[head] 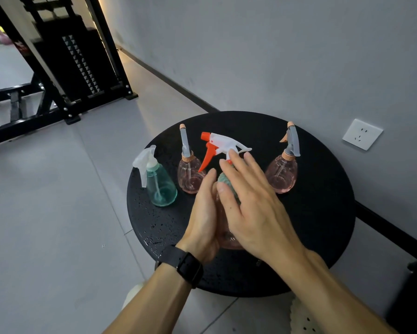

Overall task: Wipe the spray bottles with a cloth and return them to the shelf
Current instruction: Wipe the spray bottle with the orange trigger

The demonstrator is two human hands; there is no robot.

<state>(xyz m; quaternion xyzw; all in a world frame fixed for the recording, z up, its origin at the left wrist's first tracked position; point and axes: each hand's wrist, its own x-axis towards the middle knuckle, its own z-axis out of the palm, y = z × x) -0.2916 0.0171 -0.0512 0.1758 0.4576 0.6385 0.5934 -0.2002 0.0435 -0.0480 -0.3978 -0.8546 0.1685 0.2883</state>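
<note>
Four spray bottles stand on a round black table [311,213]. The middle one, a pink bottle with a white and orange trigger head [223,141], is between my hands. My left hand [202,218], with a black watch on its wrist, wraps round the bottle's left side. My right hand [253,203] lies over the front of the bottle with straight fingers and presses a green cloth [225,180] against it. Most of the bottle's body and the cloth are hidden by my hands.
A teal bottle [160,186] stands at the table's left, with a pink bottle [190,174] beside it. Another pink bottle [282,174] stands at the right. A black metal rack [70,68] stands far left on the tiled floor. The grey wall carries a socket [362,134].
</note>
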